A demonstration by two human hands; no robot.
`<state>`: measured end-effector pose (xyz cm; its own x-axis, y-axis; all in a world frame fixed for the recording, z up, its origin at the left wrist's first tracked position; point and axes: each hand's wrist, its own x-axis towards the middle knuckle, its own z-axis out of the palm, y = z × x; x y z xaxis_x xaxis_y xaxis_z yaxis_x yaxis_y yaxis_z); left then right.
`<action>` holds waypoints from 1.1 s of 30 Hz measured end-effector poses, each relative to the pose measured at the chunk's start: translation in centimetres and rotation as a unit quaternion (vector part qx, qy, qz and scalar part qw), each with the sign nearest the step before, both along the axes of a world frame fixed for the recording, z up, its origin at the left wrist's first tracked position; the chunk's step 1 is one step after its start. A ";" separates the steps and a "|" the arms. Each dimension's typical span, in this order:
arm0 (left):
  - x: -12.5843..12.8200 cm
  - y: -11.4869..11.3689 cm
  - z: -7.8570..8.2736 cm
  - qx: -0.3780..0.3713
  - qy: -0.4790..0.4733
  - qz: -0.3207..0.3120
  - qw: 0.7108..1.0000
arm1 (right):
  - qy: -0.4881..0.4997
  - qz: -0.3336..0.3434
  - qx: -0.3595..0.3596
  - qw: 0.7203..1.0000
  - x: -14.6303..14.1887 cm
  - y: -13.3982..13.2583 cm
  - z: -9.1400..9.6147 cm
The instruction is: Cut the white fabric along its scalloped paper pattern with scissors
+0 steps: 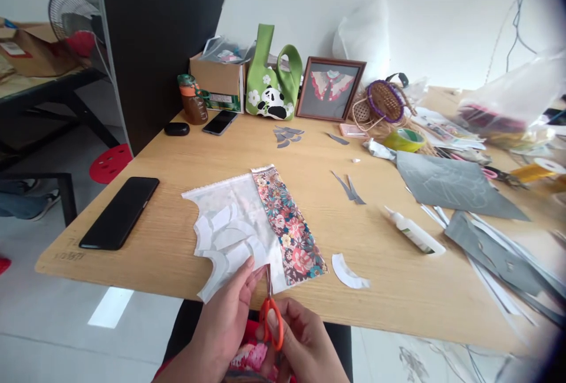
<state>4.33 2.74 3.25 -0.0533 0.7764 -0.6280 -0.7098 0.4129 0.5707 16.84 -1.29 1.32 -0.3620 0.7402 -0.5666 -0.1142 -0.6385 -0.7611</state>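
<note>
My left hand (232, 303) pinches the near edge of a fabric piece (260, 200), thumb on top. The fabric's pale back faces up, and a strip along its right side shows a floral print (289, 227). Several white curved paper pieces (232, 233) lie on the pale side. In my right hand (300, 336) is a pair of scissors (270, 312) with orange handles. Their blades point away from me and meet the near edge of the fabric, just right of my left fingers. Apart to the right, one white curved paper piece (349, 272) rests on the table.
A black phone (119, 212) lies at the left of the table (177, 277). To the right are a white glue bottle (415, 233) and grey sheets (460, 185). Behind stand a green panda bag (272, 85), a framed collar (331, 89) and a bottle (193, 103). Grey scraps (287, 135) lie mid-table.
</note>
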 end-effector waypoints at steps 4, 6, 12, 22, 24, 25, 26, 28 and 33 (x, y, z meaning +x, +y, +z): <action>0.0 0.2 0.4 -0.010 0.012 -0.029 0.999 | -0.005 -0.009 -0.004 1.000 -0.3 0.3 0.5; 0.0 0.3 0.4 -0.013 0.012 -0.035 0.999 | -0.004 -0.019 -0.012 1.000 -0.5 0.5 0.9; -0.2 0.3 0.1 -0.010 -0.015 -0.078 0.997 | 0.006 -0.034 -0.035 0.999 -1.2 1.2 1.6; -0.4 0.5 0.5 -0.065 -0.045 -0.095 0.992 | 0.017 -0.038 -0.052 0.998 -1.4 1.1 1.9; -0.4 0.6 0.6 -0.062 -0.037 -0.101 0.992 | 0.029 -0.059 -0.055 0.996 -1.7 1.2 2.1; -0.4 0.7 0.6 -0.054 -0.026 -0.103 0.993 | 0.034 -0.066 -0.055 0.996 -1.8 1.2 2.1; -0.4 0.7 0.6 -0.044 -0.011 -0.107 0.993 | 0.039 -0.071 -0.053 0.995 -1.9 1.3 2.2; -0.4 0.7 0.5 -0.035 0.026 -0.117 0.992 | 0.043 -0.075 -0.049 0.995 -2.1 1.3 2.1; -0.3 0.6 0.5 -0.051 0.026 -0.137 0.989 | 0.036 -0.089 -0.042 0.995 -2.5 1.2 2.0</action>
<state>4.06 3.36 3.78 0.1155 0.6987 -0.7060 -0.5347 0.6428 0.5486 14.37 -0.05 3.29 -0.2710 0.7469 -0.6072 -0.2826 -0.6647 -0.6916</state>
